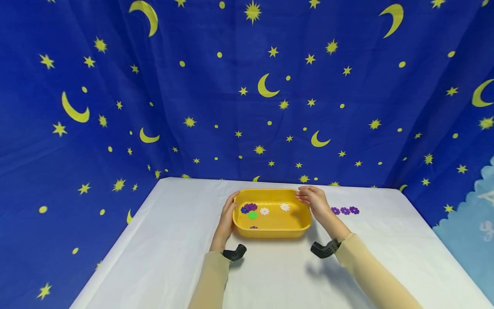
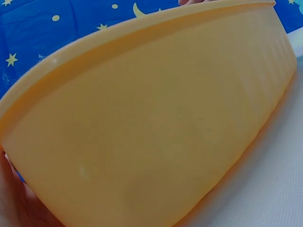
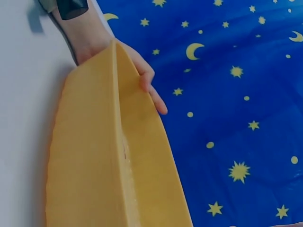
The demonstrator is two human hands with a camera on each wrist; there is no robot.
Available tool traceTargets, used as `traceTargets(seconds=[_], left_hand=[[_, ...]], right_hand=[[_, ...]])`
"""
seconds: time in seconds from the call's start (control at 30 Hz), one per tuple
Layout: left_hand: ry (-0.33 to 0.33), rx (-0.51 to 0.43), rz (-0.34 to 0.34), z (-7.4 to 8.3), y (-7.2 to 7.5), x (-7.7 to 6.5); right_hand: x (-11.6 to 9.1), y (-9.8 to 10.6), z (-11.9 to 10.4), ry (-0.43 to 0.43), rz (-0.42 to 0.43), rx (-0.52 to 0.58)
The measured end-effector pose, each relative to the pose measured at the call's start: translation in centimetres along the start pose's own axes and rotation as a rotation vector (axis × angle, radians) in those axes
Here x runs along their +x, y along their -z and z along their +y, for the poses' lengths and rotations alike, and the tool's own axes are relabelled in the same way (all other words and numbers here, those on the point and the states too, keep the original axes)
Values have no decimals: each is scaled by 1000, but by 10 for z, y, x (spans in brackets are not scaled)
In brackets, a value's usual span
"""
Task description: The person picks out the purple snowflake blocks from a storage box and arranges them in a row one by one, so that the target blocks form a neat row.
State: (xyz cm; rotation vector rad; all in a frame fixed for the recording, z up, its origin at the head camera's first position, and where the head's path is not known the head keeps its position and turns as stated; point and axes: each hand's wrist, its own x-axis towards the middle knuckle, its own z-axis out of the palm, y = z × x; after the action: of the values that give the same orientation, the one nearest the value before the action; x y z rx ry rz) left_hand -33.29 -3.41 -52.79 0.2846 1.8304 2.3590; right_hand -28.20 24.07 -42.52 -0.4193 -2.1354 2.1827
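Note:
A yellow plastic tub point(image 1: 272, 234) stands on the white table with several flower-shaped plastic discs in it: purple, blue, green point(image 1: 252, 215) and white point(image 1: 284, 207). My left hand point(image 1: 225, 221) grips the tub's left end; the right wrist view shows its fingers point(image 3: 146, 78) at the rim. Over at the right end, my right hand point(image 1: 315, 202) holds the far corner with bent fingertips at the rim. The left wrist view mostly shows the tub's outer wall point(image 2: 156, 113), with part of the left hand point(image 2: 19, 198) at the lower left.
Several purple flower discs point(image 1: 345, 210) lie in a row on the white table point(image 1: 162, 240), right of the tub and behind my right wrist. A blue curtain point(image 1: 231, 86) with yellow moons and stars hangs behind the table and along its sides.

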Motion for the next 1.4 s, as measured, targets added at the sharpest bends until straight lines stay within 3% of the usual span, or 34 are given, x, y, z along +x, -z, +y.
traceTargets(seconds=[0.37, 0.63, 0.73, 1.03, 1.27, 1.4], left_hand=[[27, -2, -18, 2, 1, -1], [-5, -3, -58, 24, -3, -13], [-7, -6, -63, 25, -3, -14], [-19, -26, -47, 4, 3, 0], [-12, -14, -25, 0, 1, 0], [-12, -16, -50, 2, 3, 0]], right_hand=[[4, -30, 15, -12, -91, 36], [7, -56, 26, 0, -104, 21], [8, -62, 30, 3, -103, -12], [11, -82, 37, -35, -103, -64], [10, -91, 45, -56, -129, -91], [11, -96, 49, -61, -167, -71]])
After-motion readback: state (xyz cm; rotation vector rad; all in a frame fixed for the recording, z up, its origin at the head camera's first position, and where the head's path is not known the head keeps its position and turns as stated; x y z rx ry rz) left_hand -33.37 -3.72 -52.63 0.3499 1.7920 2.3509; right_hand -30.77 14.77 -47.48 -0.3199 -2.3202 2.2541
